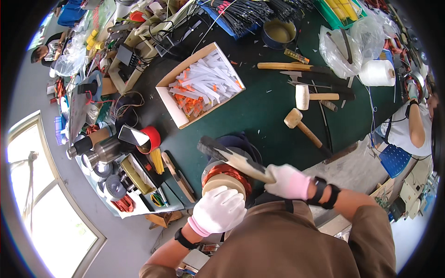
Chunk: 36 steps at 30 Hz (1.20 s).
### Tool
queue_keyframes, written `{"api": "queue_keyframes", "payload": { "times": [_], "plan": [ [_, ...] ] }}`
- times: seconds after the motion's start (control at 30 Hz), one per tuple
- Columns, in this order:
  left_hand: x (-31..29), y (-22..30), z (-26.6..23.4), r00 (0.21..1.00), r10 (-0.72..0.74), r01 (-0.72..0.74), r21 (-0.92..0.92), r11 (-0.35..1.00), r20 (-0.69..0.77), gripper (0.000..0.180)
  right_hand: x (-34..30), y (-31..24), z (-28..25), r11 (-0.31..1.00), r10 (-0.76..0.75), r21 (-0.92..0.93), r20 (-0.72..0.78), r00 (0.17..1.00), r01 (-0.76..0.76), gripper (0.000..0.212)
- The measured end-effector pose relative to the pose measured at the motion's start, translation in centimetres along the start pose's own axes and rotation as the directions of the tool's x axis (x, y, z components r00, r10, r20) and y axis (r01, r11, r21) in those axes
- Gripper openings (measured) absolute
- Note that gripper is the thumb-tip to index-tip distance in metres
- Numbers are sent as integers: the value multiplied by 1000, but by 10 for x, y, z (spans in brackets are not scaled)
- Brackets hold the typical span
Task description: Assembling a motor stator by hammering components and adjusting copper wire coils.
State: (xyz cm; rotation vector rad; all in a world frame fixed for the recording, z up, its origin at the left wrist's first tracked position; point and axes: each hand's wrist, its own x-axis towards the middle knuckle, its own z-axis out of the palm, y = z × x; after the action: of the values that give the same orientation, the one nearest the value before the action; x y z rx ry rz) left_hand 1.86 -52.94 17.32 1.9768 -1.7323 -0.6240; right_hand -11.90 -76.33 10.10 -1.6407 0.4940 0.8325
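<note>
- I count two gloved hands of my own: the left hand [218,211] low at centre, the right hand [288,181] beside it.
- Three mallets: one in my right hand [232,157], two on the green table [259,111], the paler one [309,96] and the angled one [303,127], right of centre.
- One cardboard box [200,84] of white strips, upper centre.
- One white thread spool [376,72], upper right.
- One copper coil [227,175], centre.

You have open green table [259,111] in the middle of the frame, between the cardboard box [200,85] of white strips and the wooden mallets [303,123] on the right. Left of your hands, the red cup [150,138], flask [99,155] and clutter block the way.
</note>
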Motion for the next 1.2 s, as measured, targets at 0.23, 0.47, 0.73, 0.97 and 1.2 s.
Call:
{"api": "queue_keyframes", "payload": {
  "times": [0.23,0.47,0.73,0.97,1.2],
  "plan": [
    [23,31,13,913,-328,339,2,941,-242,22,11,-10,-5,995,-12,-93,83,996,19,28],
    [18,19,9,983,-159,164,41,986,-93,17,13,-7,-51,964,-255,-94,-81,963,248,25],
    [21,10,0,991,100,-106,74,992,84,15,-2,-7,-43,985,59,163,17,998,-61,35],
    [25,9,-10,985,7,-4,-19,1000,170,30,-7,5,-40,951,-61,-298,99,993,88,33],
    [24,41,21,933,-312,311,-36,950,-181,25,12,-5,-23,985,-29,-164,162,986,56,28]
  ]
}}
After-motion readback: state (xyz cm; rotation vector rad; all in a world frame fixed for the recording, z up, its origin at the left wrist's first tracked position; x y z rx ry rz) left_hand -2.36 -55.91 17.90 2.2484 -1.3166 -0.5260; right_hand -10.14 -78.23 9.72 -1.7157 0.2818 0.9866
